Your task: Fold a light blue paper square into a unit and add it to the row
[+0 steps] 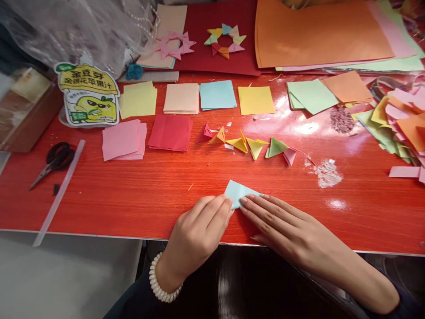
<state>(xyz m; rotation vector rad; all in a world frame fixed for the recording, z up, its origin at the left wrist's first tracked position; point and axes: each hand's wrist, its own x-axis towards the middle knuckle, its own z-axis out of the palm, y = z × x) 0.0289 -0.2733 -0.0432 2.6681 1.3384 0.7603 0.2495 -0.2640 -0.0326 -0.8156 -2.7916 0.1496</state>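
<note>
On glossy red wood, both hands (241,221) pressing folded blue paper (238,192) (matte, crisp-edged), fingers extended.

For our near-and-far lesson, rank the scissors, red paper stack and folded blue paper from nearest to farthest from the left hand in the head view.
1. Folded blue paper, touching the left hand.
2. Red paper stack, ahead and leftward.
3. Scissors, far left.

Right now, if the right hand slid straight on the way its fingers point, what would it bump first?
The right hand would probably bump the left hand, which is just ahead on the same blue paper. Heights are hard to judge.
</note>
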